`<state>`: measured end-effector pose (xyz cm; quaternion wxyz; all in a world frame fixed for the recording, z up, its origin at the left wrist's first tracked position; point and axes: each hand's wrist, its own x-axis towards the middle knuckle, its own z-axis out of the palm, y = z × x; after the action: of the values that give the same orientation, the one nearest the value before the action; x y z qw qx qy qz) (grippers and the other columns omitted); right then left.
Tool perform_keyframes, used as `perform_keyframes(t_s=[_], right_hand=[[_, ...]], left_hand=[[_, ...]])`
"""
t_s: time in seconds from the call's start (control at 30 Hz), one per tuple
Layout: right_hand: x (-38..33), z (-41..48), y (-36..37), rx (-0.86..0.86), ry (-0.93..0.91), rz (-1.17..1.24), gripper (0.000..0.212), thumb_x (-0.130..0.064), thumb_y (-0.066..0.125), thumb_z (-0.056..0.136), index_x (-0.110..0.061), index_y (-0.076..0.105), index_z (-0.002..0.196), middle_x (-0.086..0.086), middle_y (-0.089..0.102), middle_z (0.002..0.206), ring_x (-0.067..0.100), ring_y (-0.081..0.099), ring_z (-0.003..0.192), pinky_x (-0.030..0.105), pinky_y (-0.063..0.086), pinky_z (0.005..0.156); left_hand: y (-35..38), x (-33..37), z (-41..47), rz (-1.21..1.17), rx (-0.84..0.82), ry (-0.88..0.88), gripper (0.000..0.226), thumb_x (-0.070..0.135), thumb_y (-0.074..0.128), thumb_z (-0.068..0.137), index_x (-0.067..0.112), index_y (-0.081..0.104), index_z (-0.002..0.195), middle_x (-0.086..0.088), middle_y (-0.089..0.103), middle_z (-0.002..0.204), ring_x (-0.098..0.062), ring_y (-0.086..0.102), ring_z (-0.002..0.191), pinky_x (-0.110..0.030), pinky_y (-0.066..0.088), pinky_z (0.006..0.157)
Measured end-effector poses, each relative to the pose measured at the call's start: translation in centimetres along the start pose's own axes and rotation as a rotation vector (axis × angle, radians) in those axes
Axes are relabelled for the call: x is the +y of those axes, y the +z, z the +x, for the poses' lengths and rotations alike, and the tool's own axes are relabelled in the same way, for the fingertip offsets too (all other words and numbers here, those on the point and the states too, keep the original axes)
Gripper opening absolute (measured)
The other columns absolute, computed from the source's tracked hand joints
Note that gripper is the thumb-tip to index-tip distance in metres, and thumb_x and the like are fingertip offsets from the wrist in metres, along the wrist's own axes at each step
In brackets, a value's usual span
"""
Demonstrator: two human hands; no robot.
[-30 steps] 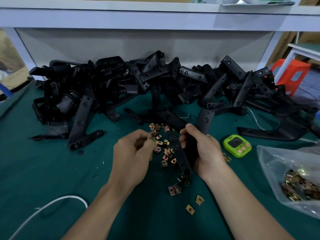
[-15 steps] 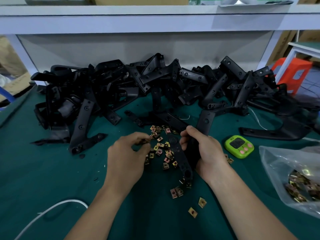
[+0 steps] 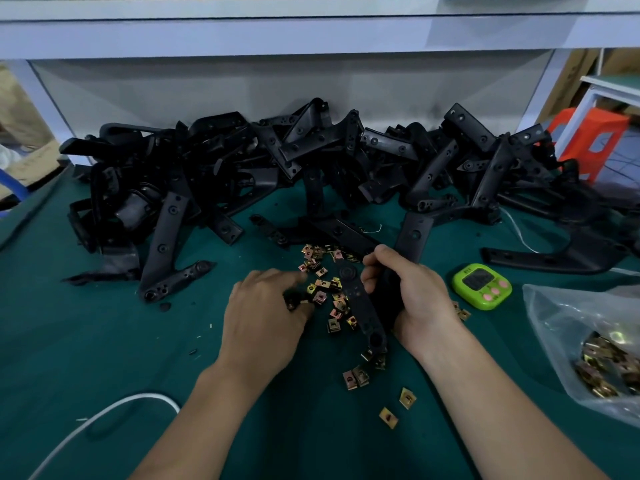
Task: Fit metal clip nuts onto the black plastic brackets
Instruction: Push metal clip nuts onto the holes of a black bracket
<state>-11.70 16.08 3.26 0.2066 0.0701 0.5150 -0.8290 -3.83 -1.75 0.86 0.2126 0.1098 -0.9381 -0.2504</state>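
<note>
Green mat — right hand grips bracket, left fingers pinch clip nut.

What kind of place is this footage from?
Likely a small factory assembly bench: a big heap of black brackets, loose clip nuts on a green mat, and a bag of spares.

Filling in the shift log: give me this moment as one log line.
stage: fetching nut | left hand: fingers at nut pile, hold unclear | right hand: grips bracket
</note>
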Motion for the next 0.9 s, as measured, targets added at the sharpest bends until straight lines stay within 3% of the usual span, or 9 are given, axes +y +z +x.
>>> perform_keyframes(t_s=[0.07,0.2,0.53,0.73,0.9], right_hand=[[0.0,0.0,0.0,-0.003,0.0,0.0,0.023,-0.025,0.07,0.095,-0.005,0.073,0.083,0.009,0.066,0.073,0.016,0.059,0.054,0.025,0.053,0.051],[0.0,0.0,0.0,-0.001,0.004,0.001,0.024,-0.025,0.07,0.095,-0.006,0.074,0.082,0.009,0.066,0.073,0.016,0.06,0.054,0.026,0.053,0.051],[0.0,0.0,0.1,0.006,0.009,-0.003,0.022,-0.025,0.071,0.093,-0.005,0.074,0.084,0.01,0.066,0.074,0.017,0.06,0.055,0.027,0.054,0.052],[0.1,0.0,0.1,0.01,-0.001,-0.016,0.022,-0.025,0.071,0.094,-0.005,0.073,0.085,0.009,0.066,0.074,0.017,0.06,0.055,0.027,0.054,0.053],[0.1,-0.1,0.1,0.007,0.0,-0.005,0.022,-0.025,0.07,0.094,-0.005,0.073,0.086,0.009,0.065,0.074,0.017,0.06,0.056,0.027,0.054,0.054]], left_hand=[[-0.2,-0.1,0.2,0.027,0.028,-0.002,0.04,0.032,0.088,0.073,0.033,0.072,0.11,0.018,0.064,0.104,-0.007,0.046,0.103,-0.027,0.035,0.091],[-0.6,0.2,0.1,0.182,0.006,0.031,0.017,0.04,0.085,0.075,0.036,0.073,0.087,0.015,0.062,0.096,-0.013,0.052,0.096,-0.031,0.038,0.085],[-0.5,0.4,-0.2,0.328,-0.015,0.191,0.013,0.017,0.078,0.081,0.03,0.078,0.081,0.011,0.066,0.078,-0.018,0.059,0.08,-0.034,0.037,0.076],[-0.3,-0.4,0.2,0.278,-0.07,0.166,0.011,0.027,0.066,0.093,0.029,0.077,0.096,0.01,0.067,0.094,-0.016,0.06,0.096,-0.032,0.038,0.087],[0.1,0.0,0.4,0.232,-0.033,0.147,0.008,0.017,0.072,0.09,0.024,0.074,0.089,0.009,0.065,0.087,-0.016,0.057,0.089,-0.029,0.038,0.084]])
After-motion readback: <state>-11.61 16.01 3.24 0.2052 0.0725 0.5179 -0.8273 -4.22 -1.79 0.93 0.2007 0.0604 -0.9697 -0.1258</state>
